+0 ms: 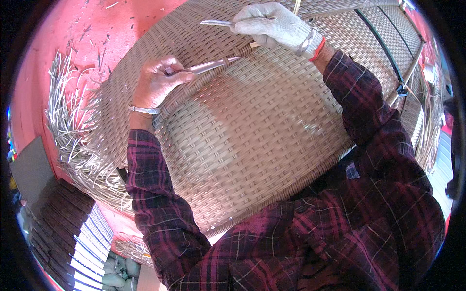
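My left hand (159, 81) is bare and closed on a flat, shiny, tapering strip (209, 66). Its narrow end lies against the wrapped ridge (196, 83) of a large woven wicker piece (252, 131); whether it is weaving strand or metal does not show. Farther off and to the right, my right hand (272, 26) wears a white work glove. Its fingers pinch a pale curved strip (217, 23), whose end sticks out to the left above the weave. A short light piece (254, 44) shows just below the glove, partly hidden.
Loose strands (73, 126) hang in a thick fringe along the wicker's left side. Dark straps (383, 43) cross the weave at the far right, with a buckle (402, 90). Scraps litter the red floor (121, 29). A dark slatted panel (60, 218) stands at the lower left.
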A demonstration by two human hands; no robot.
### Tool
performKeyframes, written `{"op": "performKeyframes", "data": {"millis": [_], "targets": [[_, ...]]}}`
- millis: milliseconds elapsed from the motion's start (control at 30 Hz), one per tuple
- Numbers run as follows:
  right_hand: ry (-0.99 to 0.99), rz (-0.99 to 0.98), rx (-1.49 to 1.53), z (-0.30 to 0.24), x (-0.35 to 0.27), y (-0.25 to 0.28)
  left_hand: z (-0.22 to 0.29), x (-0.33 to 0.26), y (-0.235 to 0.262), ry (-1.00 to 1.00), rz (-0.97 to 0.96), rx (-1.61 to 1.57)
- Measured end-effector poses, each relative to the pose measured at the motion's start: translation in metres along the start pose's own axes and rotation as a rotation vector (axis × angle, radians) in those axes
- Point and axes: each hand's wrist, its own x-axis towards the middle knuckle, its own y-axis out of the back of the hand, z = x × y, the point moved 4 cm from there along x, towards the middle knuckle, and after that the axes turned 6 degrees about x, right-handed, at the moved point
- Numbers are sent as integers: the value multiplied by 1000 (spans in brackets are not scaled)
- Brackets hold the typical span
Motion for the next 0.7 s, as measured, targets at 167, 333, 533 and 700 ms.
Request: {"op": "performKeyframes", "data": {"millis": [167,333,533,700], "targets": [[-45,-100,-83,24,-46,-11,9,-26,-12,-116,282,176],[226,82,-409,37,-51,-17,23,-36,-14,-199,422,324],[172,223,-485,41,-54,-21,33,-46,-17,-226,477,445],[207,269,-586,32,-56,-33,34,-51,-19,-272,467,469]]}}
